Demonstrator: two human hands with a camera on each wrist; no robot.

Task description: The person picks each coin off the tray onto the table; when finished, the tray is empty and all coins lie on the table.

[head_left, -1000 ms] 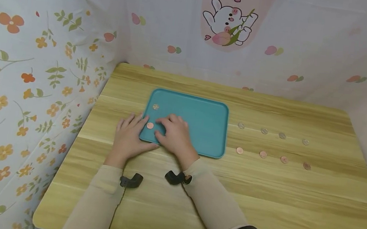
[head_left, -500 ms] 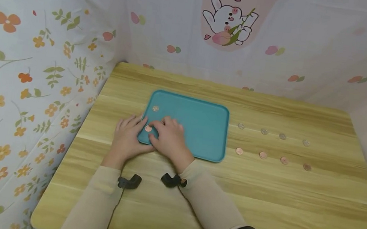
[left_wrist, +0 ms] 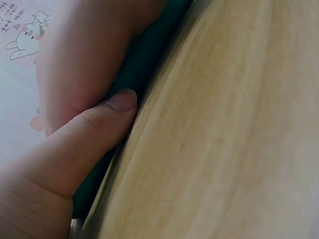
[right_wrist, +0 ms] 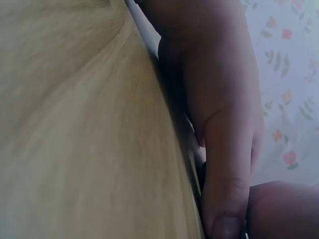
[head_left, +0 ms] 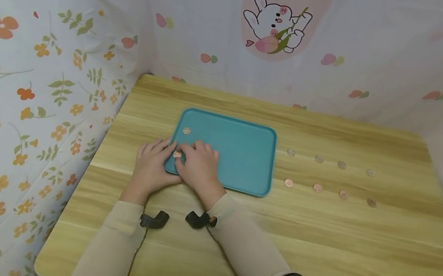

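A blue tray lies on the wooden table. My left hand is spread around its near-left corner, fingers along the left rim and thumb along the front edge. In the left wrist view the left thumb presses against the tray's side. Over the tray's left end, my right hand pinches a copper coin between thumb and index finger. The right wrist view shows the right thumb pointing down; the coin is hidden there. Farther back on the tray lies a silver coin.
Right of the tray, a row of several silver coins lies behind a row of several copper coins. A flowered curtain hangs along the left, and a white printed cloth behind the table.
My right hand has moved left and slightly nearer, its thumb and index finger closing around the copper coin. My left hand stays at the tray's corner; the view has shifted slightly.
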